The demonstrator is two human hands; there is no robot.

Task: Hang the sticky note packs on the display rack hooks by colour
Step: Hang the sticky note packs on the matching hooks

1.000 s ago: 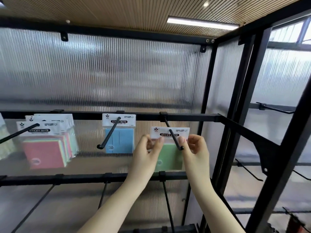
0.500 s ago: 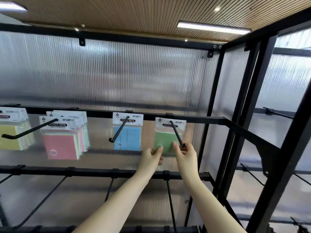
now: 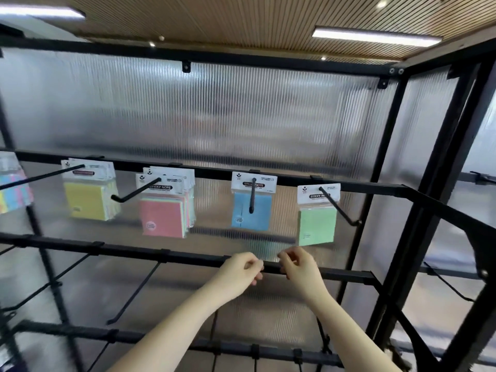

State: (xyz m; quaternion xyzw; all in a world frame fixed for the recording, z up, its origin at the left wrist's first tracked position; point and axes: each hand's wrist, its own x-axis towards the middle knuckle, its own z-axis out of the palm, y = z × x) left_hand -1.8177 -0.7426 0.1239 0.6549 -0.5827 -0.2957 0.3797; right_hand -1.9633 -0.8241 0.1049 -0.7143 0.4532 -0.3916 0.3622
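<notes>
I see the green pack point(image 3: 317, 214) hanging free on the rightmost hook point(image 3: 338, 205) of the upper rail point(image 3: 209, 173), with the blue pack point(image 3: 251, 202) on the hook to its left, then the pink packs point(image 3: 164, 204) and the yellow packs point(image 3: 90, 190) further left. My left hand point(image 3: 240, 269) and right hand point(image 3: 299, 267) hover below the green pack, in front of the lower rail point(image 3: 161, 255), close together; both have fingers loosely curled and grasp nothing, neither touching a pack
</notes>
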